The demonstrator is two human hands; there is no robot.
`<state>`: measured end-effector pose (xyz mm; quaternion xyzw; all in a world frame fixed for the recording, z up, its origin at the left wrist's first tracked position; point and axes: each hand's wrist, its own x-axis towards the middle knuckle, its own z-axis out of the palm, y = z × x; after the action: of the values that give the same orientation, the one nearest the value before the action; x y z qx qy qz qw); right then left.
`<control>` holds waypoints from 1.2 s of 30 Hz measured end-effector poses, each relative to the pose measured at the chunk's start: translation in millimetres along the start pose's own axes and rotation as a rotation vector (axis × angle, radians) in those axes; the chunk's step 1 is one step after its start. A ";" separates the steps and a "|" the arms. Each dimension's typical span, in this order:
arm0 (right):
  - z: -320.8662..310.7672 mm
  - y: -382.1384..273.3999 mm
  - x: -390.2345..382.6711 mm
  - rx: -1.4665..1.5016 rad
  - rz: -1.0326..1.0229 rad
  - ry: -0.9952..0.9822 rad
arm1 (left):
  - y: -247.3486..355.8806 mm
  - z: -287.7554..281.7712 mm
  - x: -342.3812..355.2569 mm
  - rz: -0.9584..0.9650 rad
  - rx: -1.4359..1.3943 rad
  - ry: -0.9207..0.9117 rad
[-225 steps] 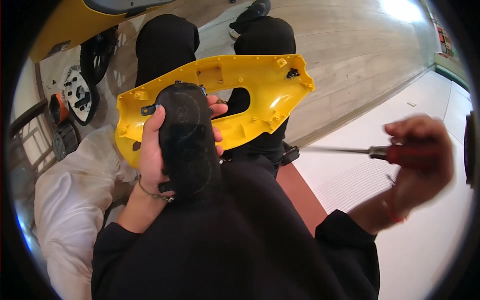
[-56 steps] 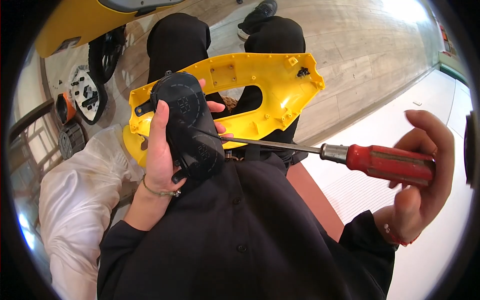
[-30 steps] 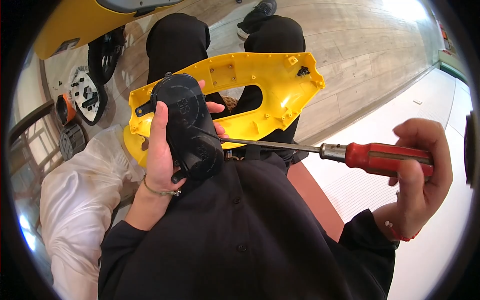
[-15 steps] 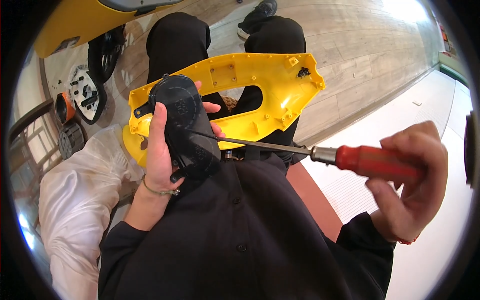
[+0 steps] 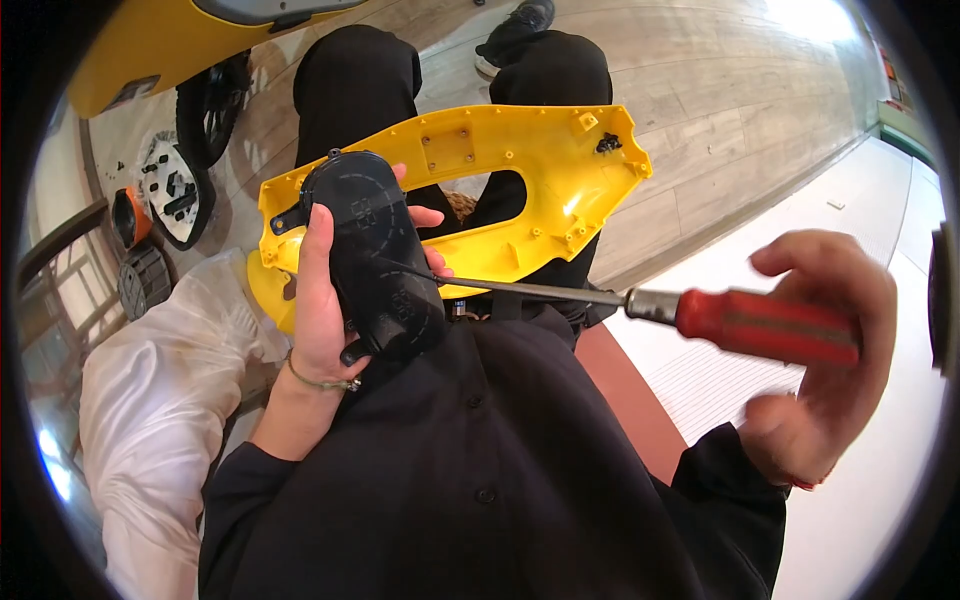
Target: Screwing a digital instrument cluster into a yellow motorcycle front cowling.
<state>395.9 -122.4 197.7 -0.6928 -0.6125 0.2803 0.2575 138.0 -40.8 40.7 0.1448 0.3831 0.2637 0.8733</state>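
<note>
My left hand (image 5: 318, 285) grips a black, glossy dashboard display (image 5: 375, 270), rounded at its ends and with mounting tabs. The thumb lies along its left edge, and fingertips show beyond the right edge. A red-handled screwdriver (image 5: 765, 328) reaches its right edge by those fingertips; exactly where the tip sits is hidden. My right hand (image 5: 845, 345) is at the handle's butt end, with index finger and thumb spread apart, clear of the handle. The butt appears to rest against the palm. Below the display lies a yellow plastic shell (image 5: 470, 140) across my lap.
Small black screws (image 5: 608, 144) sit in the shell's right end. On the left are a person's white-clad leg (image 5: 160, 380), a wheel (image 5: 212, 105), an orange-and-black part (image 5: 128, 217) and a black-rimmed part with a white inside (image 5: 172, 185). A large yellow body (image 5: 150, 55) stands at upper left.
My right index finger and thumb have come away from the screwdriver handle and spread. The handle has turned a little and moved slightly right. The left hand and display have barely moved.
</note>
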 end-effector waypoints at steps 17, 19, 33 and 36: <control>-19.5 10.1 7.4 -0.071 -0.246 -0.215 | 0.2 1.6 0.7 -0.006 0.017 0.015; -12.0 8.4 3.6 -0.016 -0.193 -0.163 | 1.4 -2.7 0.8 -0.013 0.004 -0.017; -13.6 15.2 8.0 0.296 -0.114 -0.214 | 0.1 -1.1 -0.6 -0.016 -0.018 -0.030; 22.1 19.0 -0.4 0.625 -0.083 0.063 | 0.3 2.8 0.8 -0.027 -0.031 -0.046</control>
<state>393.7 -124.7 168.7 -0.5629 -0.5161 0.4227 0.4880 140.4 -40.2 42.2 0.1322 0.3608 0.2546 0.8874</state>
